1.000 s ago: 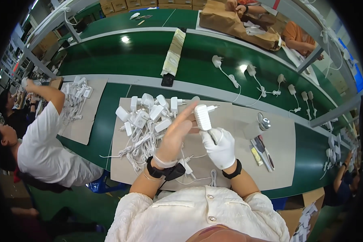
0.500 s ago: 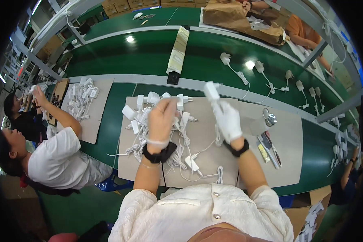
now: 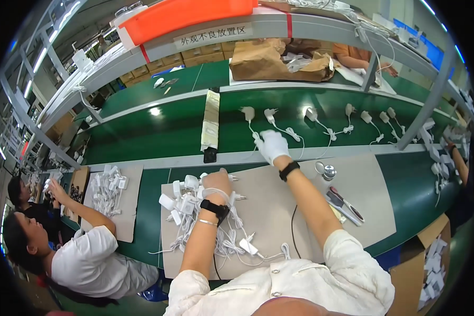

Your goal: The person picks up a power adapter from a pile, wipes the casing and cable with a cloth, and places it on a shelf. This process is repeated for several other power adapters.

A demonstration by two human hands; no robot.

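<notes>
My right hand (image 3: 273,146), in a white glove, is stretched over the rail onto the green belt. Its fingers are closed on the cord of a white power adapter (image 3: 248,112), which lies on the belt just beyond them. My left hand (image 3: 217,183), bare, is at the right side of a heap of white power adapters (image 3: 183,203) with tangled cords. A loop of white cord crosses its wrist. Most of its fingers are hidden, so its grip does not show.
More adapters (image 3: 312,114) lie along the belt (image 3: 174,124) to the right. A metal-capped bottle (image 3: 329,172) and scissors (image 3: 347,204) are on the cardboard mat (image 3: 374,210). Above hangs a shelf with an orange bin (image 3: 189,21). A co-worker (image 3: 84,253) sits at left.
My right hand has gone forward from above the mat to the belt, bringing the adapter there. My left hand has lowered onto the heap. The view has tilted up, showing the orange bin.
</notes>
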